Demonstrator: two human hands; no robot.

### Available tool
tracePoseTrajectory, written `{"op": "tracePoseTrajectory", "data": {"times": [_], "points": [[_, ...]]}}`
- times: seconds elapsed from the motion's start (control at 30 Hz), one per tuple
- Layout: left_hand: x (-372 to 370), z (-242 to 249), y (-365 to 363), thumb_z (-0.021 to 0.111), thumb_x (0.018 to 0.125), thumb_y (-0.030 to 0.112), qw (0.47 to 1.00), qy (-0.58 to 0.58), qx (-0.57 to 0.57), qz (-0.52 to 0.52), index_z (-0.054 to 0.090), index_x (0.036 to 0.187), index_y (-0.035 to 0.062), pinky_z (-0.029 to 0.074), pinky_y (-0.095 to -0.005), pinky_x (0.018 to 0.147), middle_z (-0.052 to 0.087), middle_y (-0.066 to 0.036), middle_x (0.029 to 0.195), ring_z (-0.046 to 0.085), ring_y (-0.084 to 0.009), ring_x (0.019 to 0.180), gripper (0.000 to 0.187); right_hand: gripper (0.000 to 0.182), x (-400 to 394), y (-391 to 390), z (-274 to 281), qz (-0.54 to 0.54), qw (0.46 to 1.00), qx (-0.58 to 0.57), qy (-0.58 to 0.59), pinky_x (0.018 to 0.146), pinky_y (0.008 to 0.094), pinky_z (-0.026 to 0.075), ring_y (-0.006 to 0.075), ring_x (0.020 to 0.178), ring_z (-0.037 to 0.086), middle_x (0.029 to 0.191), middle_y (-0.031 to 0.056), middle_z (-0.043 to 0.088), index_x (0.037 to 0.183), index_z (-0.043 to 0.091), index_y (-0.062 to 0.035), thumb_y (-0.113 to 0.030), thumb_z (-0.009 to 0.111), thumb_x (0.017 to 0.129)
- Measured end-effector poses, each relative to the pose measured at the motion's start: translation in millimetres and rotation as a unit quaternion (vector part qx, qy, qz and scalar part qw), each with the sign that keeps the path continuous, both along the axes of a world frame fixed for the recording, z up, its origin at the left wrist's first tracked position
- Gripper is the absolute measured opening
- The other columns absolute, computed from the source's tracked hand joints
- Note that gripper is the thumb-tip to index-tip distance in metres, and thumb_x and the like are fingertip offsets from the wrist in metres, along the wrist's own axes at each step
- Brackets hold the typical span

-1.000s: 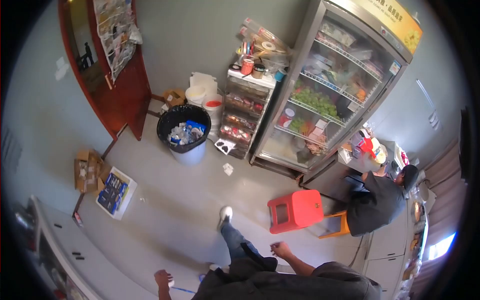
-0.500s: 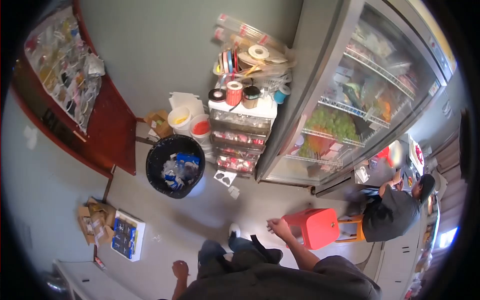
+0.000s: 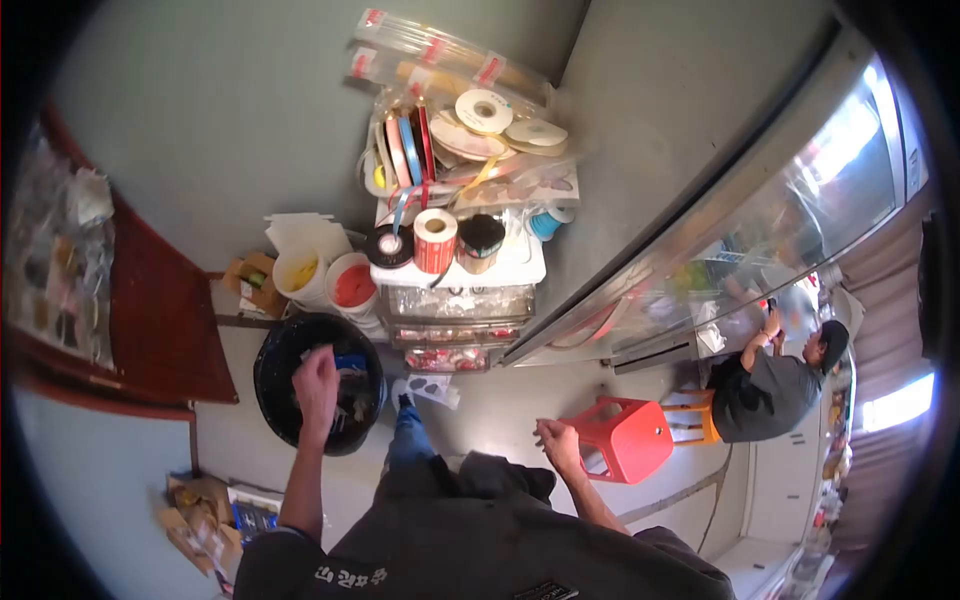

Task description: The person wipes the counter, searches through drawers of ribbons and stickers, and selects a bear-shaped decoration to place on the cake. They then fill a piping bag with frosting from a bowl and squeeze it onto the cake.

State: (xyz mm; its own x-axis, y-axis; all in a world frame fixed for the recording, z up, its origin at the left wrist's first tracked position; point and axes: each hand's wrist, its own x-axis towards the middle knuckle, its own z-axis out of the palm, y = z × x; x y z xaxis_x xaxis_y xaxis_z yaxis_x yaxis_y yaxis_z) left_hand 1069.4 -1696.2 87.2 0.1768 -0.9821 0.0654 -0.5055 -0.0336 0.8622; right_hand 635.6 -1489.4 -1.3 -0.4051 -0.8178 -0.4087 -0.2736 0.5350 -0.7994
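Note:
My left hand is raised in front of me and overlaps the black bin in this view. Its fingers are curled in, and their inner side is hidden. Inside the bin lie blue and clear wrappers. Out to the right, my right hand hangs with loosely bent fingers slightly apart and nothing visible in them. It is nearest to the red plastic stool, overlapping its left side. Ahead stands a drawer unit topped with ribbon spools and a red-and-white label roll.
A tall glass-door fridge stands right of the drawers. Buckets stand behind the bin, and an open cardboard box lies at lower left. A person sits on an orange stool at right. The red-brown door is at left.
I have stepped forward, so the drawer unit and bin are closer. My left hand has swung up and forward from low at my side. My right hand stays near the red stool.

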Motion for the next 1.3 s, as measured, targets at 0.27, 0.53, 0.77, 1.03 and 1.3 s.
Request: {"op": "tracePoseTrajectory", "data": {"times": [0.27,0.53,0.77,1.03,1.3], "points": [[-96,200,-224,0.072,0.087,-0.004,0.915,-0.026,-0.326,-0.236,0.072,0.112,-0.0005,0.055,-0.0370,0.087,0.071,-0.014,0.103,0.068,-0.0307,0.096,0.025,0.027,77,-173,199,-0.125,0.968,-0.197,0.089,0.057,0.0262,0.049,0.0072,0.061,0.057,0.071,0.0055,0.069,0.110,0.075,0.0032,-0.021,0.066,0.104],[-179,233,-281,0.076,0.086,0.009,0.773,-0.047,-0.384,-0.503,0.073,0.115,0.0033,0.053,-0.0415,0.099,0.070,-0.013,0.120,0.065,-0.0309,0.115,0.030,0.037,85,-257,309,-0.228,0.951,-0.198,0.069,0.053,0.0254,0.046,0.0086,0.059,0.059,0.075,0.0050,0.070,0.106,0.074,0.0033,-0.033,0.067,0.104],[-221,209,-291,0.073,0.085,0.014,0.712,-0.305,-0.384,-0.502,0.054,0.145,0.0105,0.043,-0.0473,0.113,0.057,-0.022,0.142,0.052,-0.0352,0.135,0.062,0.032,65,-313,308,-0.222,0.954,-0.196,0.040,0.054,0.0269,0.048,0.0110,0.060,0.066,0.073,0.0108,0.073,0.088,0.067,0.0009,-0.030,0.073,0.098],[-221,245,-325,0.062,0.092,0.002,0.808,-0.180,-0.254,-0.500,0.052,0.148,0.0086,0.059,-0.0482,0.083,0.071,-0.027,0.115,0.072,-0.0430,0.098,0.057,0.023,56,-306,286,-0.274,0.939,-0.203,-0.032,0.057,0.0270,0.054,0.0151,0.063,0.072,0.075,0.0106,0.073,0.098,0.068,0.0061,-0.016,0.070,0.096],[-221,229,-344,0.069,0.093,0.007,0.830,-0.142,-0.299,-0.449,0.066,0.128,0.0032,0.055,-0.0446,0.091,0.072,-0.024,0.114,0.069,-0.0430,0.107,0.036,0.023,54,-297,278,-0.272,0.927,-0.244,-0.081,0.056,0.0266,0.054,0.0153,0.065,0.072,0.078,0.0082,0.072,0.112,0.066,0.0048,-0.013,0.068,0.098]]}}
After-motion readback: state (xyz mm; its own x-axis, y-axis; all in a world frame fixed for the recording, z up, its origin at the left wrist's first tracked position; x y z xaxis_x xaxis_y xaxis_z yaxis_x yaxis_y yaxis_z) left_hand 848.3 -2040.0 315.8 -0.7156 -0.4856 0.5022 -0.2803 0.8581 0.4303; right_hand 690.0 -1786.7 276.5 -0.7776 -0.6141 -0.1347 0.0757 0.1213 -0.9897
